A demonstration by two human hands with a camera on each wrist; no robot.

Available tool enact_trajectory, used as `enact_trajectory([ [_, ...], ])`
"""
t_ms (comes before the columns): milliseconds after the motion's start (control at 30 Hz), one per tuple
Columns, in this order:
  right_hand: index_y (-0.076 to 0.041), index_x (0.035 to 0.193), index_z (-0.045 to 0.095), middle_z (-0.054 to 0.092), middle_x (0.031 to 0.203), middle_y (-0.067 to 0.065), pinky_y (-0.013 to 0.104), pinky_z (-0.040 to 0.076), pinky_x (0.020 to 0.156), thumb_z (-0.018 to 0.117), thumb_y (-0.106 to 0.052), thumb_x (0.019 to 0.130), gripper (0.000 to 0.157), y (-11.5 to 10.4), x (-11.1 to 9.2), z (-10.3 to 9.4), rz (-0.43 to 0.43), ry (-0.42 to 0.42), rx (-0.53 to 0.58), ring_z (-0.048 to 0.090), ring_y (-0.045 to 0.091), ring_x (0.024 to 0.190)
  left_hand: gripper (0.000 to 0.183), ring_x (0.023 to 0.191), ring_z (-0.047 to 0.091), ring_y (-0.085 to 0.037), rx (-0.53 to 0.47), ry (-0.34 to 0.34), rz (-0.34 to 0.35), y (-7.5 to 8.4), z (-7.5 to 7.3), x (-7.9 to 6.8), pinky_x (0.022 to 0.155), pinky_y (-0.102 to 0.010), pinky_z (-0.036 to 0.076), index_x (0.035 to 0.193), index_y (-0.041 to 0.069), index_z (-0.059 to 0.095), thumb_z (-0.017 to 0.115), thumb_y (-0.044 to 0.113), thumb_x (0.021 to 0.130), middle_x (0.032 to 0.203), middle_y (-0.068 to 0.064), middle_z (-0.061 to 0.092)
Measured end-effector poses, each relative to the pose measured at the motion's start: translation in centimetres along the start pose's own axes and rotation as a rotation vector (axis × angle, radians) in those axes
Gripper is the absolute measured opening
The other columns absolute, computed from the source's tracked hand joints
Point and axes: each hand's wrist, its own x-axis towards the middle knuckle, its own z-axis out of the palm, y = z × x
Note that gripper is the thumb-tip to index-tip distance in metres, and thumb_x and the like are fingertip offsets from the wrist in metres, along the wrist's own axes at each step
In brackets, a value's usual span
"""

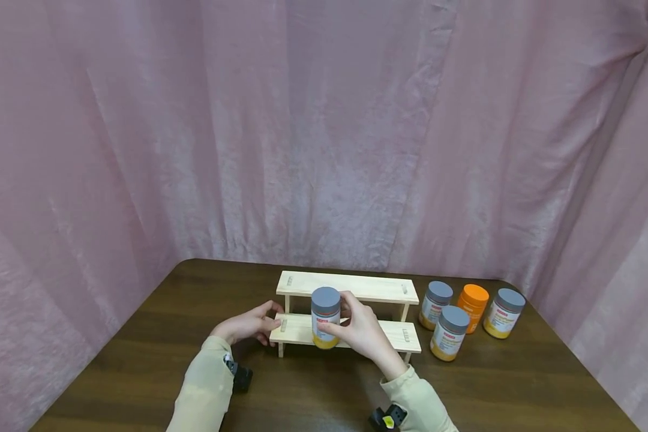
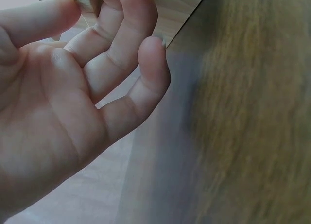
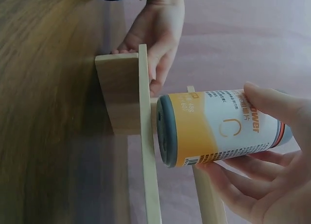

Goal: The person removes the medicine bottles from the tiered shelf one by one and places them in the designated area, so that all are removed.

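A pale two-tier wooden rack (image 1: 394, 336) stands on the dark table. At its left end my left hand (image 1: 246, 326) pinches the lower board, thumb on one side and fingers curled on the other; the left wrist view shows the board's corner (image 2: 86, 1) by the thumb. My right hand (image 1: 363, 330) grips a grey-lidded supplement bottle (image 1: 325, 321), white and yellow, thumb and fingers on opposite sides. The bottle is upright over the lower board. From the right wrist view, its base (image 3: 167, 131) is very near the board (image 3: 148, 151); whether they touch I cannot tell.
Right of the rack stand three more grey-lidded bottles, one at the back (image 1: 436, 306), one in front (image 1: 450, 333) and one far right (image 1: 504, 313). Among them is an orange bottle (image 1: 472, 307). Pink curtains (image 1: 324, 132) hang behind the table (image 1: 140, 372).
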Motion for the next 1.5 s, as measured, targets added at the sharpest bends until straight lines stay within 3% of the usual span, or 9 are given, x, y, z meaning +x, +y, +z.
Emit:
enact_trajectory([
  [133, -0.011, 0.121, 0.055, 0.072, 0.109, 0.012, 0.028, 0.055, 0.070, 0.081, -0.020, 0.078, 0.051, 0.1, -0.6, -0.7, 0.000, 0.029, -0.012, 0.072, 0.025, 0.090, 0.038, 0.072, 0.064, -0.016, 0.017, 0.006, 0.004, -0.1, 0.0, -0.1, 0.068, -0.030, 0.049, 0.127, 0.000, 0.032, 0.050, 0.020, 0.100, 0.092, -0.007, 0.068],
  [333, -0.011, 0.121, 0.056, 0.073, 0.106, 0.011, 0.038, 0.056, 0.075, 0.083, -0.020, 0.075, 0.054, -0.1, -0.8, -1.8, 0.005, 0.063, -0.044, 0.071, 0.023, 0.088, 0.038, 0.072, 0.064, -0.016, 0.018, 0.004, 0.020, -0.1, -0.2, -0.1, 0.068, -0.031, 0.049, 0.127, -0.001, 0.031, 0.050, 0.019, 0.101, 0.088, -0.005, 0.067],
  [533, -0.012, 0.122, 0.056, 0.073, 0.105, 0.010, 0.031, 0.055, 0.073, 0.082, -0.023, 0.076, 0.054, -0.6, -1.0, -3.1, -0.003, 0.039, -0.062, 0.071, 0.020, 0.087, 0.040, 0.072, 0.064, -0.017, 0.013, 0.011, 0.017, 0.0, -0.1, 0.3, 0.068, -0.031, 0.049, 0.128, -0.002, 0.031, 0.050, 0.019, 0.100, 0.090, -0.006, 0.068],
  [733, -0.016, 0.123, 0.055, 0.072, 0.108, 0.008, 0.033, 0.055, 0.075, 0.082, -0.028, 0.076, 0.055, -0.8, -1.6, -4.4, 0.027, -0.004, -0.081, 0.071, 0.021, 0.091, 0.041, 0.073, 0.065, -0.017, 0.027, 0.016, 0.010, 0.0, 0.4, 0.5, 0.068, -0.032, 0.049, 0.129, -0.002, 0.031, 0.050, 0.020, 0.100, 0.092, -0.008, 0.068],
  [933, -0.013, 0.122, 0.055, 0.071, 0.108, 0.009, 0.032, 0.055, 0.074, 0.081, -0.031, 0.078, 0.054, -0.8, -1.8, -6.0, 0.018, -0.021, -0.114, 0.071, 0.021, 0.091, 0.042, 0.072, 0.064, -0.016, 0.017, 0.011, 0.011, -0.2, 0.3, 0.7, 0.067, -0.031, 0.048, 0.128, -0.003, 0.031, 0.051, 0.020, 0.100, 0.092, -0.008, 0.068],
  [1500, -0.011, 0.125, 0.053, 0.072, 0.110, 0.013, 0.036, 0.056, 0.076, 0.079, -0.027, 0.080, 0.054, -1.5, -2.4, -11.6, 0.047, 0.090, -0.137, 0.071, 0.026, 0.094, 0.042, 0.072, 0.064, -0.017, 0.010, 0.017, 0.000, -0.8, -1.0, -0.2, 0.067, -0.031, 0.049, 0.129, -0.001, 0.031, 0.052, 0.022, 0.099, 0.091, -0.005, 0.069],
])
